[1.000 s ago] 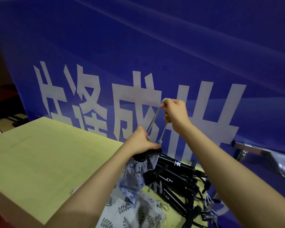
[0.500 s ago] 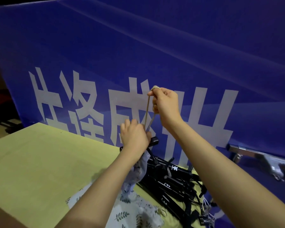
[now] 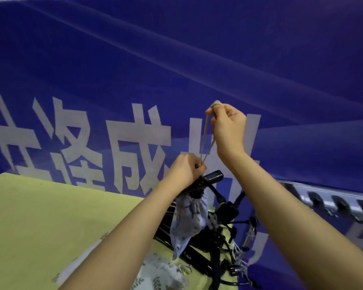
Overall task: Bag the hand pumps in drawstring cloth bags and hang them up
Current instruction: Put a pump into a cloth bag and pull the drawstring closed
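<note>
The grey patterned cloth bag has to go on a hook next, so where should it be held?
By the taut beige drawstring loop above the grey patterned cloth bag, from above; the right hand already pinches its top, leaving the loop open.

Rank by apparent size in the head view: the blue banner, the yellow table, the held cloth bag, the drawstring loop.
1. Banner, fills most of the view.
2. Table.
3. Bag, gripped at its neck by the left hand.
4. Drawstring, pulled up by the right hand.
</note>
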The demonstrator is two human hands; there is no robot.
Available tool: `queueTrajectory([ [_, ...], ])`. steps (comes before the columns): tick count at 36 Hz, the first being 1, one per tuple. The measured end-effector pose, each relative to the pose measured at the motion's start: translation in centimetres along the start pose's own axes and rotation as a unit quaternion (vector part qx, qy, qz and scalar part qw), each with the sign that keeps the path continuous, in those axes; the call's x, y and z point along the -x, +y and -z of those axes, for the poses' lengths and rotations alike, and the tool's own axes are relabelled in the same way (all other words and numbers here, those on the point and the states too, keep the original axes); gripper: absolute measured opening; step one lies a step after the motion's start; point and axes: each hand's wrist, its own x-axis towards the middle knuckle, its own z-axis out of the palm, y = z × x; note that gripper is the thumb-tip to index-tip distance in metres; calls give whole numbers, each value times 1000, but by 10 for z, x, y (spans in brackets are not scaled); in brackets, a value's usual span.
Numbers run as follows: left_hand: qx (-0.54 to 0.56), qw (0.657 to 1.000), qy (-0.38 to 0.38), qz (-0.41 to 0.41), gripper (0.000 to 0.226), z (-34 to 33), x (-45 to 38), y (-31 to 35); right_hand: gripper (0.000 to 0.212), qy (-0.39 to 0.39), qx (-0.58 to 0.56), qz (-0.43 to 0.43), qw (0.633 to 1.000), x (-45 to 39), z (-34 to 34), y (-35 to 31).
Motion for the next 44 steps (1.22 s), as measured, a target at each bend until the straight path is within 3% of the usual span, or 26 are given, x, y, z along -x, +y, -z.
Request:
queueTrajectory([
  [7, 39, 993, -107, -30, 31, -60, -12, 51, 38, 53, 30, 18, 998, -13, 76, -1],
  [18, -14, 979, -146, -139, 39, -153, -48, 175, 40, 107, 101, 40, 988, -59, 225, -20],
  [24, -16, 979, -165, -121, 32, -208, -54, 210, 38, 78, 145, -4, 986, -72, 293, -3],
  [33, -18, 963, -268, -36, 51, -319, -46, 208, 36, -32, 217, -131, 967, -49, 376, 65],
  [35, 15, 965, -260, -8, 47, -337, -41, 200, 36, -42, 229, -158, 960, -43, 390, 85],
  [39, 171, 974, -143, 48, 33, -359, -38, 186, 32, -55, 276, -226, 932, -28, 411, 127],
  [44, 226, 968, -51, 101, 26, -372, -43, 185, 26, -113, 351, -288, 884, -13, 432, 162],
])
